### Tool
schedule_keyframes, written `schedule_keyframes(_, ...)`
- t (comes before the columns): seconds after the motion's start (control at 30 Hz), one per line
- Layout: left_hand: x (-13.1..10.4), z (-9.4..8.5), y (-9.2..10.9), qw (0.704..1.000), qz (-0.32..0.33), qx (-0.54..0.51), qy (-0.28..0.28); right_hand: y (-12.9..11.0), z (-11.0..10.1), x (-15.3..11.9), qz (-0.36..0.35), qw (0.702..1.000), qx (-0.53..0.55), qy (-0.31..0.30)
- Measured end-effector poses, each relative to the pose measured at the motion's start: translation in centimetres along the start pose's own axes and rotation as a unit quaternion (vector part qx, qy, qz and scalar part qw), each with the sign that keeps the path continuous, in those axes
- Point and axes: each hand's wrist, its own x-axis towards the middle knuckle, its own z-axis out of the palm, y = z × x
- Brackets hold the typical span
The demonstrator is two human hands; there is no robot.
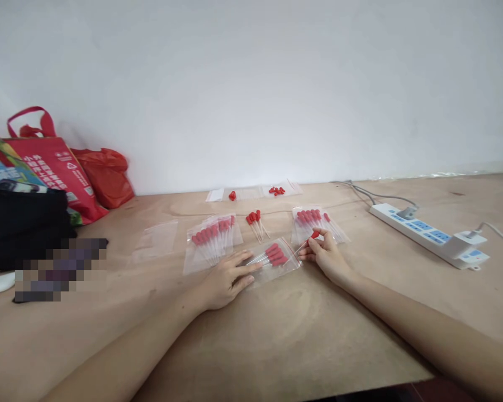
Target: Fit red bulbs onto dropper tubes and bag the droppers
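A see-through zip bag lies on the table in front of me with several droppers in it, their red rubber bulbs toward its right-hand opening. My left hand rests with fingers stretched out over the bag's left end. Between the thumb and fingers of my right hand, a single dropper is pinched by its red bulb. Its thin stem slants down left to the bag's opening; whether the tip is inside I cannot tell. Just behind the bag, several loose droppers lie fanned out.
Filled dropper bags lie left, another filled bag right. Behind them, loose red bulbs lie on flat bags. A white power strip with cables stands right. Far left are a red shopping bag and black cloth.
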Motion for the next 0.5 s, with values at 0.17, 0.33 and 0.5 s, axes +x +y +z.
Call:
schedule_keyframes(0.17, 0.01, -0.17, 0.24, 1.0, -0.013, 0.001, 0.0, 0.07, 0.11, -0.19, 0.01, 0.999, 0.03, 0.028)
schedule_keyframes(0.33, -0.02, -0.22, 0.22, 1.0, -0.01, 0.002, 0.002, -0.03, 0.17, -0.29, -0.01, 0.999, 0.022, 0.037)
schedule_keyframes(0.5, -0.03, -0.15, 0.07, 1.0, -0.006, 0.006, 0.0, -0.35, 0.48, -0.84, 0.01, 1.0, 0.015, -0.017)
